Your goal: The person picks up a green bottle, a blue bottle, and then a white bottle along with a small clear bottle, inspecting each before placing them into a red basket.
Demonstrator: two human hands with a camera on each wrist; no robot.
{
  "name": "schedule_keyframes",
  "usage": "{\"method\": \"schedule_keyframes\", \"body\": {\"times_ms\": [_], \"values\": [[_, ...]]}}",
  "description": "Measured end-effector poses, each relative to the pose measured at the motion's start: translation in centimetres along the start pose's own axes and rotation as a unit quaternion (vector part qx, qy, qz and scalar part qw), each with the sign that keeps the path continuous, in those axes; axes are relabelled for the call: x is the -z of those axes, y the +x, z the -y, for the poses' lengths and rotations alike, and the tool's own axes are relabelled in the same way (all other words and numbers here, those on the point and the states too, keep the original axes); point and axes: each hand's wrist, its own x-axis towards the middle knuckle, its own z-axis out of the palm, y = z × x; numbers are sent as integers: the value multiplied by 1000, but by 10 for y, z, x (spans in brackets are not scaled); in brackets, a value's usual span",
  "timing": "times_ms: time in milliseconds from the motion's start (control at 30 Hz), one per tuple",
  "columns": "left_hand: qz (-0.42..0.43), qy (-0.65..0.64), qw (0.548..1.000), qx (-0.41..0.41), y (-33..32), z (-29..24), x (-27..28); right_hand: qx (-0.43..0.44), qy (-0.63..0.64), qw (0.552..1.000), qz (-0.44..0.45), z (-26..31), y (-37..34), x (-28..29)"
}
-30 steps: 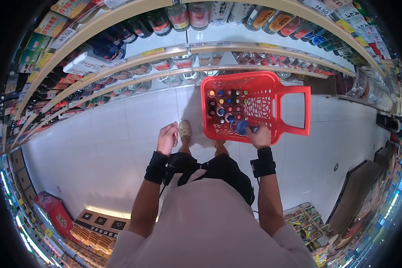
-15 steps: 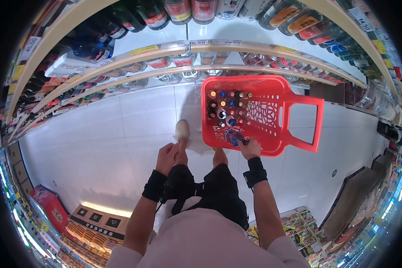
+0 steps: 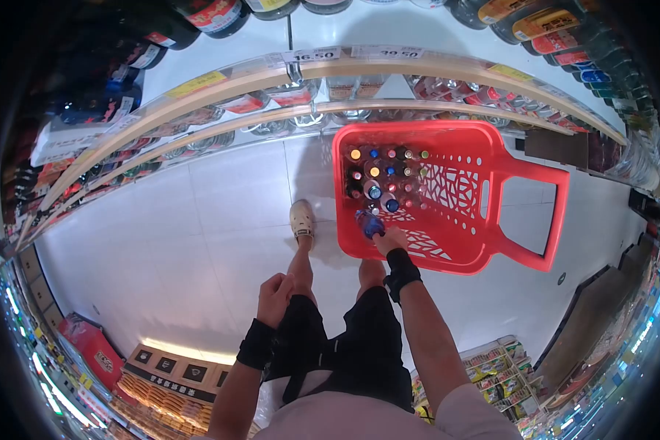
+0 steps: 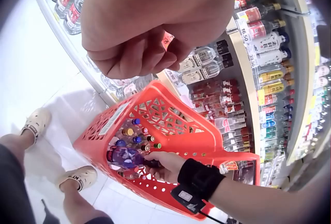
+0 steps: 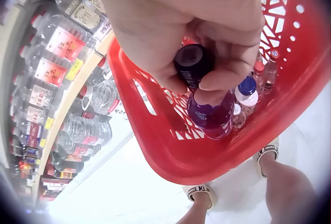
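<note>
My right hand grips a purple-blue bottle by its neck, just under the black cap. The bottle is inside the red shopping basket, upright near the wall closest to my legs. Several other bottles stand close together at the basket's left end, with yellow, blue, pink and green caps. A bottle with a dark blue cap is beside the held one. Out to the left of the basket, my left hand hangs in the air, fingers loosely curled around nothing.
Liquor shelves with rows of bottles run along the far side, right behind the basket. The basket's long handle sticks out to the right. My feet in beige clogs stand on the white tiled floor. Snack racks are behind me.
My right hand has moved left and lower with the bottle, toward the grouped bottles. The basket appears larger and its handle reaches farther right. My left hand stays idle, slightly lower in view.
</note>
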Motion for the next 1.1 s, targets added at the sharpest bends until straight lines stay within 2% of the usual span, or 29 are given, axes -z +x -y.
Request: {"method": "schedule_keyframes", "body": {"times_ms": [100, 267, 400, 500, 567, 600, 700, 800, 1000, 1100], "values": [[8, -36, 999, 2, 11, 9, 4, 1, -31, 999, 8, 7, 20, -25], [-18, -47, 999, 4, 23, 6, 11, -23, -16, 998, 47, 20, 43, -45], [-8, 1, 1000, -16, 33, 21, 22, -19, 0, 998, 59, 26, 61, -58], [6, -16, 1000, 1, 37, 28, 30, -29, -36, 990, 132, 15, 103, -95], [13, -29, 999, 14, 37, 29, 33, -46, 18, 986, 161, 11, 114, -103], [13, -48, 999, 20, 37, 30, 34, -54, 36, 981, 180, 16, 115, -99], [4, 1, 1000, 7, 41, 35, 39, -78, 67, 963, 249, 28, 120, -86], [5, 20, 1000, 6, 47, 36, 39, -72, 70, 971, 216, 30, 132, -98], [23, -77, 996, 41, 58, 40, 43, -77, 68, 966, 236, 23, 164, -131], [39, -41, 998, 29, 66, 43, 40, -84, 79, 972, 206, 15, 183, -157]]}}
